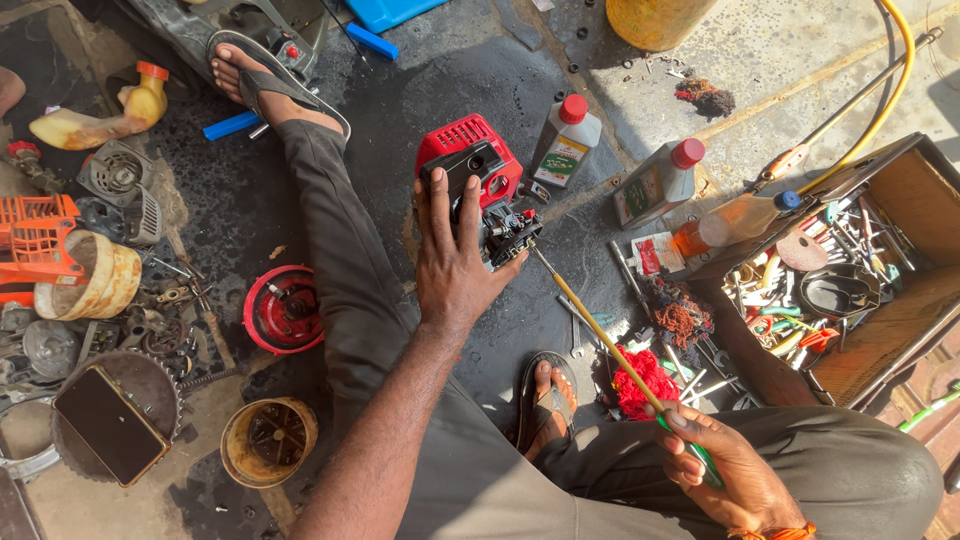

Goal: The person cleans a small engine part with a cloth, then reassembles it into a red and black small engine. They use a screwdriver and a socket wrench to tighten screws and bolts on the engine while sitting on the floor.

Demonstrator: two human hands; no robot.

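both hands work: left hand (452, 262) steadies engine (480, 185), right hand (722, 462) apparently drives screwdriver (600, 335).

Small red-and-black engine (478, 185) on oily floor, long yellow-shafted screwdriver (600, 335) against it.

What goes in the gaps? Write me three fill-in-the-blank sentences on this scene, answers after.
1. The left hand presses on a small engine whose cover is ____.
2. The right hand holds a long screwdriver with a ____ shaft.
3. Two grey bottles behind the engine have ____ caps.

Missing words: red; yellow; red
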